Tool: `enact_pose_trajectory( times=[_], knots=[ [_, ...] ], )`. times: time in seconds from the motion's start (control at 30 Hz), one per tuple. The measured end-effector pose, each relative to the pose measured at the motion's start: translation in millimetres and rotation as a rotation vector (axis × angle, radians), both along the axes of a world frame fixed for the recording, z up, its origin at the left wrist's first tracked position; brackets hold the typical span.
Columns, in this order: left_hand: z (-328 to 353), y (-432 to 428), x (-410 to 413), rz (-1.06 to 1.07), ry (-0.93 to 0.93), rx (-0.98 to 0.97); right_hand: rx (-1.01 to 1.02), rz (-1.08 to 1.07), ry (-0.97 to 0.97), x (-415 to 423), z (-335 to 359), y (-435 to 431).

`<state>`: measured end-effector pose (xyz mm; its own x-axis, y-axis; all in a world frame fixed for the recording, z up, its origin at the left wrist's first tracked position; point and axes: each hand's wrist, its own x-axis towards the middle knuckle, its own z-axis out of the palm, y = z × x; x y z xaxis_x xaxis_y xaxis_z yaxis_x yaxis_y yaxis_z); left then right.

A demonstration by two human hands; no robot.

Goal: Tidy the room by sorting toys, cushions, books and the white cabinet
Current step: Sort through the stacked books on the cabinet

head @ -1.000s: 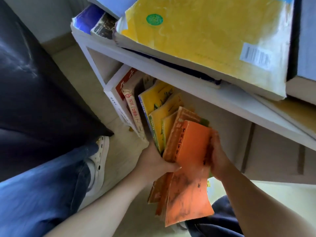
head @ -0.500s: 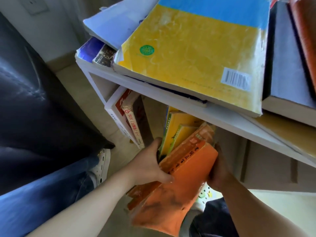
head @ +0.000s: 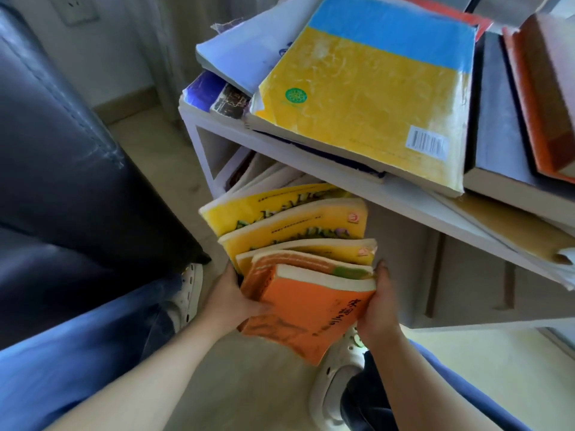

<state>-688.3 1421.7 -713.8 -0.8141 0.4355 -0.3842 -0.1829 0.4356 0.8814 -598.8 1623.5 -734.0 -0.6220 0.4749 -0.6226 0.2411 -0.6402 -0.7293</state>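
Observation:
I hold a fanned stack of yellow and orange books (head: 298, 244) between both hands, just in front of the white cabinet's (head: 404, 200) lower shelf. The front one is an orange book (head: 311, 315). My left hand (head: 230, 297) grips the stack's left side with the thumb across the orange cover. On the right edge my right hand (head: 378, 309) clasps the stack, fingers hidden behind it. A few books still stand inside the lower shelf (head: 249, 172), mostly hidden.
The cabinet top carries a loose pile: a large yellow and blue book (head: 367, 98), white and purple ones (head: 236, 54), grey and orange ones (head: 529, 104) at right. A dark sofa (head: 62, 150) stands close on the left. My legs and white shoes (head: 336, 381) are below.
The stack has come further out of the lower shelf and turned, so the covers now fan upward toward me. The camera has tilted up, showing more of the cabinet top.

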Motion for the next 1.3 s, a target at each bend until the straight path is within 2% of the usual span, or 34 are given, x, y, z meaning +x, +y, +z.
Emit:
enact_pose_trajectory(
  times=[0.23,0.33,0.4,0.47,0.53,0.6,0.63,0.77,0.87,1.13,1.3],
  knots=[
    [-36.7,-19.3,16.3,0.060,-0.004,-0.108,0.095,0.042,-0.161,11.0,-13.5,-23.8],
    [-43.2,-21.2,19.0,-0.012,0.044,-0.145,0.133,0.064,-0.232,15.6,-20.4,-32.6],
    [-49.5,-24.5,16.3,0.009,0.025,-0.112,0.163,0.097,-0.268,11.9,-21.6,-30.7],
    [-53.1,-25.1,11.5,0.030,-0.097,-0.126,0.169,0.128,-0.298,5.9,-23.1,-24.5],
    [-55.5,-25.6,10.2,-0.024,-0.125,-0.114,0.156,0.130,-0.290,3.7,-25.4,-20.2],
    [-59.2,-25.0,9.5,0.049,-0.093,-0.127,0.128,0.105,-0.258,4.2,-27.7,-17.0],
    [-60.4,-25.2,9.6,0.065,-0.135,-0.121,0.100,0.098,-0.244,4.9,-28.0,-16.9],
    [-66.2,-22.1,6.2,-0.117,-0.100,-0.122,-0.086,0.065,-0.223,3.0,-26.2,-15.1],
    [-78.3,-20.6,2.8,-0.057,-0.036,-0.125,-0.150,0.014,-0.159,-1.0,-27.6,-15.8],
    [-86.2,-20.5,-13.8,0.000,-0.194,-0.036,-0.220,0.097,-0.153,-9.6,-25.1,-20.7],
    [-86.8,-29.5,-9.7,0.074,-0.211,0.038,-0.143,0.106,-0.080,-16.4,-20.7,-26.3]
  ],
)
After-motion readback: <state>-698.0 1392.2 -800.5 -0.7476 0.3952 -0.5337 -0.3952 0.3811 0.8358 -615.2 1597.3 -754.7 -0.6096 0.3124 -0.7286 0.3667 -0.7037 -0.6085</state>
